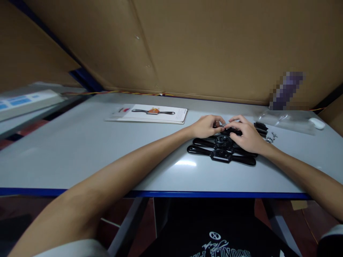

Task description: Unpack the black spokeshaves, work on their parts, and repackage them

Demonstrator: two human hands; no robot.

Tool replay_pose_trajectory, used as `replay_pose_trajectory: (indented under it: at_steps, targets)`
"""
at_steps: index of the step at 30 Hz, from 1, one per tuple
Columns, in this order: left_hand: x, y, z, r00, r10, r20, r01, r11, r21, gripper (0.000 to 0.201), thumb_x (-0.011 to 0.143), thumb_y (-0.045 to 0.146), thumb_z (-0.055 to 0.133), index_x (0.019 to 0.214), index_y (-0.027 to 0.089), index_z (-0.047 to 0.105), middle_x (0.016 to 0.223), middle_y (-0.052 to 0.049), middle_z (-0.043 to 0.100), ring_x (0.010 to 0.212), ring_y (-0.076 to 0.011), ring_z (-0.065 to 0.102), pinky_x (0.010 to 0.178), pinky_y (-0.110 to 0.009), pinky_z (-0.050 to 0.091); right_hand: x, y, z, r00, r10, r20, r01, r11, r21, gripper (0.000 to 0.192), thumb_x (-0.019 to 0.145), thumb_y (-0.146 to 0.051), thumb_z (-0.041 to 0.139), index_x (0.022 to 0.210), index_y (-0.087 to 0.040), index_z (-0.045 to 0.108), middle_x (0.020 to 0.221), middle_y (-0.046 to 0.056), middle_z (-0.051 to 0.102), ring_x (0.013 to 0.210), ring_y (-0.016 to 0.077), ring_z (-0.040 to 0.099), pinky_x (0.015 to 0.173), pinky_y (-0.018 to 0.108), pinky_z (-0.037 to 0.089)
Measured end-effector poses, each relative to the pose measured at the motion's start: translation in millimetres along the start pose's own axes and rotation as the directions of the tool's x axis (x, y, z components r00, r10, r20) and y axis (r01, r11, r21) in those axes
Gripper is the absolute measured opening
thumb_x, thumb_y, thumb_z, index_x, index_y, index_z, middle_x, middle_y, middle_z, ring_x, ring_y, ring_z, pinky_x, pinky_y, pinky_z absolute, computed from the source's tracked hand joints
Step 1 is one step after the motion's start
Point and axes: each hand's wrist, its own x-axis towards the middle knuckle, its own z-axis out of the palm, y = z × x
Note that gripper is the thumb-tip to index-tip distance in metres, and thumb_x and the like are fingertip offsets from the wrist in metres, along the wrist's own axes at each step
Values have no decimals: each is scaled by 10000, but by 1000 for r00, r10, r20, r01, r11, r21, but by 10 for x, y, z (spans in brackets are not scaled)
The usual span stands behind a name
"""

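Several black spokeshaves [222,154] lie in a row, one behind another, on the grey table. At the rear of the row, my left hand [207,125] has its fingers bent in a pinch over the farthest spokeshave [232,131]. My right hand [245,134] arches over the same tool from the right, its fingers curled and the tips meeting those of my left hand. Something small and greyish shows at the fingertips, too small to name. Both hands partly cover the rear spokeshaves. Beside my right wrist lie loose silvery screws [272,137] and black pieces [261,128].
Packaging cards [152,113] with a printed spokeshave picture lie at the back left. Clear plastic bags [286,121] and a white computer mouse [317,123] are at the back right, near a pixelated purple object [286,91]. A cardboard wall [200,50] closes off the rear.
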Motion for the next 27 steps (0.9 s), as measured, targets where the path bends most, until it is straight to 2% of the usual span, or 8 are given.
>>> replay_pose_trajectory:
  at_steps: [6,13,21,24,27]
  targets:
    - [8,-7,9,1000,-17,-6,17,1000,-10,347,907,374,632,1145,136,714,800,-16,679,694,-158,561,706,-283,423,6,-40,-30,1000,2,-11,-2,1000,4,125,821,-170,588,860,-216,698,1147,95,639,857,223,637,898,442,537]
    - [12,-23,11,1000,-17,-13,17,1000,3,337,904,376,643,1134,141,715,842,-27,699,707,-159,572,732,-294,429,-7,-50,-38,999,-3,-52,2,1000,-11,101,827,-161,583,790,-211,662,1147,98,649,802,202,632,885,440,538]
    - [16,-30,21,1000,-9,-15,9,1000,6,321,907,375,645,1114,139,712,826,-24,691,705,-156,566,719,-288,425,9,9,16,993,53,-102,-49,998,39,170,817,-145,589,920,-200,712,1111,91,672,793,210,687,857,441,580]
    - [5,-29,15,1000,-4,-10,4,1000,0,317,912,370,641,1121,142,709,826,-21,689,705,-154,565,709,-283,423,4,11,14,998,28,-64,-28,1000,3,262,829,-155,596,1042,-200,743,1157,102,674,839,228,690,907,477,573]
    - [-2,-22,9,1000,2,-7,-2,1000,-8,303,914,368,630,1096,139,711,836,-28,685,721,-158,569,709,-284,423,-12,8,0,1000,-22,-21,22,999,-29,292,858,-175,580,1084,-213,762,1219,114,655,968,260,690,964,501,551]
